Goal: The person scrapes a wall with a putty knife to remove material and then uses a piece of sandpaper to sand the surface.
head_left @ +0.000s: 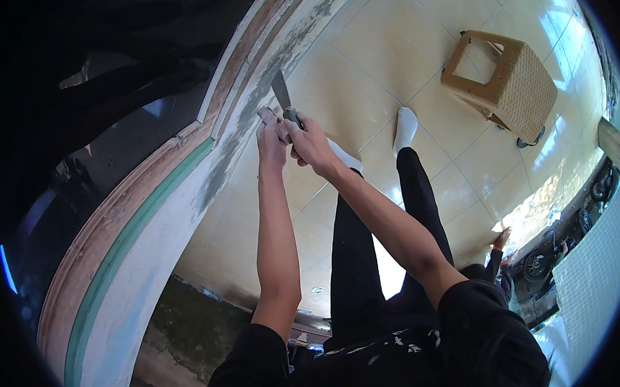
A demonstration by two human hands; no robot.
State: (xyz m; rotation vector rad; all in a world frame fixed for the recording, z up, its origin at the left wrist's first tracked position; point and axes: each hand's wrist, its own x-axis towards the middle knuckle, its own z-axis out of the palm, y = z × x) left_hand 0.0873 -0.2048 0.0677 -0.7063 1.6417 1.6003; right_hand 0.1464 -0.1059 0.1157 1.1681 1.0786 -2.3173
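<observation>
My right hand [312,146] is closed around the dark handle of a putty knife [280,91]. Its metal blade points up and away, close to the wall [242,121], whose white paint has grey, patchy areas. Pressed up beside it, my left hand [273,141] has its fingers bent, with greyish-white dust on them. A small pale piece seems to show at those fingertips, but I cannot make out what it is. Whether the blade touches the wall cannot be told from here.
A tan woven-pattern plastic stool [535,93] stands on the tiled floor [366,48] at right. Along the wall runs a green strip [136,189] beside a worn reddish-brown frame and dark glass. Another person's limb [501,239] and wheels [536,264] show at lower right.
</observation>
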